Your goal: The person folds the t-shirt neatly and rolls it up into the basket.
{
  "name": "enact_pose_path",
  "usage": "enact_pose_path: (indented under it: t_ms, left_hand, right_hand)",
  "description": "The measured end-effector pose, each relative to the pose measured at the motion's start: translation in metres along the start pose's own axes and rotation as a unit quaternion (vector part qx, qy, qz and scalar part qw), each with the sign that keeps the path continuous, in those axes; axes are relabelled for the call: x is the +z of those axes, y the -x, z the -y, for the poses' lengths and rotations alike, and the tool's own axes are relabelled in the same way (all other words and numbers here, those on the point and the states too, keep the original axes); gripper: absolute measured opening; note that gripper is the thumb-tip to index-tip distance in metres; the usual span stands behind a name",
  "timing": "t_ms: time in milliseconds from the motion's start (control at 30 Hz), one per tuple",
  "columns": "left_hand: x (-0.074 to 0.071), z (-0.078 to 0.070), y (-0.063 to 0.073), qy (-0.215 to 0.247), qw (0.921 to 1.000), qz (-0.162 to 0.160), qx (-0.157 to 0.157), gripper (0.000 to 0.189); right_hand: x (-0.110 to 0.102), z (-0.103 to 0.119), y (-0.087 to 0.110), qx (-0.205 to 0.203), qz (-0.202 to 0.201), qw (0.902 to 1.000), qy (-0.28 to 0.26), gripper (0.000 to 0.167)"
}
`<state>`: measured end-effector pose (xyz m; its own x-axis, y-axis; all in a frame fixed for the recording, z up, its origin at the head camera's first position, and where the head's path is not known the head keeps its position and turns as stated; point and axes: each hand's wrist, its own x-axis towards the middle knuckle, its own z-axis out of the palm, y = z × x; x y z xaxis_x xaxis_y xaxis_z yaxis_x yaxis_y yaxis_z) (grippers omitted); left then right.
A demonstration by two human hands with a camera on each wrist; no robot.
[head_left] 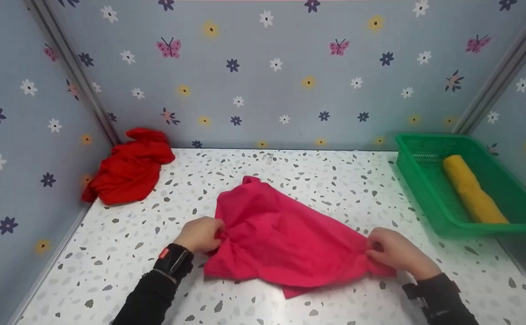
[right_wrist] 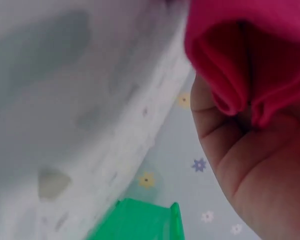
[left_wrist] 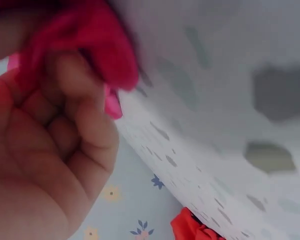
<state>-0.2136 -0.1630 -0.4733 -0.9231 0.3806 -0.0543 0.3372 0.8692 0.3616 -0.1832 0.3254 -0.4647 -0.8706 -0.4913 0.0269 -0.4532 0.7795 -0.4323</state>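
A crumpled pink cloth [head_left: 285,239] spreads between both hands over the middle of the speckled table. My left hand [head_left: 201,234] pinches its left side, where folds bunch up at the fingers; the left wrist view shows curled fingers with pink fabric [left_wrist: 97,42] caught at their tips. On the other side my right hand [head_left: 396,250] grips the cloth's right end. Folded fabric [right_wrist: 250,65] hangs over that palm in the right wrist view and hides most of the fingertips. A loose corner of the cloth points toward the front edge.
A red cloth [head_left: 129,169] lies heaped at the back left by the wall, its edge also visible in the left wrist view. At the right stands a green basket [head_left: 425,198] with a rolled yellow cloth [head_left: 472,189] inside. Patterned walls [head_left: 263,76] enclose the table [head_left: 335,167].
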Motion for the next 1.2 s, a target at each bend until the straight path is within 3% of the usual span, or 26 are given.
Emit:
enact_pose_path:
  t_ms: [133,233,333,400,533,600,667,733,800,833,867,900,967,1000,1033,1067,1100,1133,1167,1200]
  left_hand:
    - [-0.018,0.007,0.018,0.034,0.9986,0.038,0.011,0.012]
    - [-0.033,0.009,0.030,0.048,0.9953,0.068,0.048,0.014]
    - [-0.044,0.007,0.040,0.045,0.9902,0.101,0.086,0.016]
    - [-0.048,0.004,0.041,0.038,0.9877,0.120,0.094,0.016]
    - [-0.051,0.001,0.023,0.018,0.9892,0.132,0.061,0.014]
    - [-0.055,0.003,0.006,0.012,0.9931,0.113,0.027,0.017]
    - [-0.065,0.004,-0.013,0.010,0.9973,0.072,-0.010,0.019]
    - [-0.083,0.002,-0.031,0.009,0.9989,0.004,-0.047,0.019]
    - [-0.105,-0.003,-0.047,0.012,0.9931,-0.084,-0.081,0.016]
    - [-0.118,-0.007,-0.054,0.016,0.9862,-0.135,-0.094,0.016]
    - [-0.131,-0.013,-0.060,0.022,0.9760,-0.191,-0.103,0.018]
    - [-0.144,-0.019,-0.065,0.030,0.9620,-0.250,-0.106,0.019]
    - [-0.169,-0.033,-0.072,0.052,0.9233,-0.369,-0.092,0.023]
    - [-0.180,-0.039,-0.074,0.063,0.8984,-0.428,-0.074,0.024]
    - [-0.190,-0.045,-0.077,0.067,0.8727,-0.481,-0.052,0.024]
    - [-0.196,-0.048,-0.079,0.068,0.8486,-0.524,-0.029,0.022]
    - [-0.201,-0.050,-0.082,0.064,0.8308,-0.553,-0.006,0.021]
    - [-0.203,-0.049,-0.085,0.060,0.8210,-0.568,0.011,0.021]
    - [-0.202,-0.046,-0.088,0.053,0.8223,-0.566,0.021,0.021]
    - [-0.198,-0.042,-0.091,0.046,0.8322,-0.552,0.024,0.021]
  right_hand:
    - [-0.019,0.001,0.015,-0.042,-0.017,0.9986,-0.027,0.020]
    - [-0.033,0.004,0.026,-0.101,-0.022,0.9928,-0.061,0.022]
    - [-0.042,0.007,0.030,-0.149,0.005,0.9838,-0.099,0.020]
    - [-0.044,0.007,0.027,-0.142,0.040,0.9818,-0.119,0.017]
    - [-0.047,0.002,0.001,-0.058,0.088,0.9887,-0.107,0.014]
    - [-0.053,-0.002,-0.020,-0.015,0.075,0.9936,-0.083,0.015]
    - [-0.065,-0.002,-0.042,0.022,0.031,0.9974,-0.060,0.017]
    - [-0.085,0.003,-0.064,0.047,-0.049,0.9970,-0.038,0.018]
    - [-0.108,0.013,-0.082,0.066,-0.167,0.9836,-0.021,0.019]
    - [-0.120,0.020,-0.089,0.070,-0.236,0.9690,-0.018,0.020]
    - [-0.132,0.027,-0.094,0.068,-0.311,0.9478,-0.016,0.021]
    - [-0.143,0.035,-0.098,0.063,-0.386,0.9204,-0.012,0.023]
    - [-0.163,0.052,-0.101,0.042,-0.521,0.8525,-0.019,0.027]
    - [-0.170,0.064,-0.100,0.029,-0.573,0.8187,-0.023,0.027]
    - [-0.176,0.070,-0.099,0.014,-0.614,0.7885,-0.028,0.027]
    - [-0.179,0.075,-0.098,-0.001,-0.643,0.7652,-0.029,0.028]
    - [-0.181,0.076,-0.098,-0.008,-0.659,0.7513,-0.029,0.029]
    - [-0.180,0.075,-0.098,-0.011,-0.661,0.7496,-0.023,0.029]
    - [-0.177,0.070,-0.100,-0.003,-0.649,0.7606,-0.016,0.029]
    - [-0.172,0.064,-0.103,0.015,-0.619,0.7849,-0.002,0.028]
